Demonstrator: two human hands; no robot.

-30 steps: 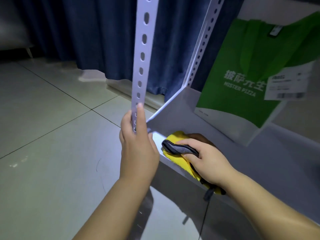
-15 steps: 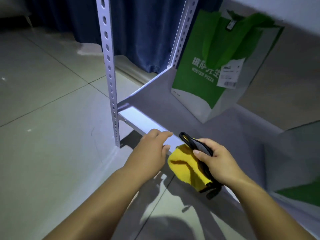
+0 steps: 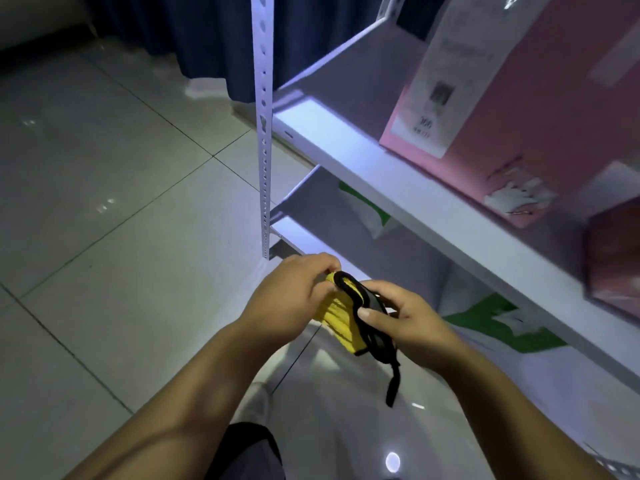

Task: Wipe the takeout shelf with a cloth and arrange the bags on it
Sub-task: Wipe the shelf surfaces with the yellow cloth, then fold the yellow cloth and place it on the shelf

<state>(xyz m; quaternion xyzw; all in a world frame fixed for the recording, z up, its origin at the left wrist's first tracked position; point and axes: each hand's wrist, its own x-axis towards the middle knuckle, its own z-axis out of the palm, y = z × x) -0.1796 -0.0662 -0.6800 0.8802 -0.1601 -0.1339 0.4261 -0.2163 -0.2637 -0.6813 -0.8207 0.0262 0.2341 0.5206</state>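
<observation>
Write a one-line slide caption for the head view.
The left hand and right hand grip a yellow cloth before a white shelf holding a pink bag.

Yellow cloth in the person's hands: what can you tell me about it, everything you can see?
The yellow cloth is soft, ribbed-looking fabric bordered in black, with a grey patch and a black strap dangling below. It is bunched and held in the air between both hands: the left hand pinches its top corner, the right hand grips its black edge. It hangs over the grey tiled floor, in front of the white metal shelf, touching neither.
</observation>
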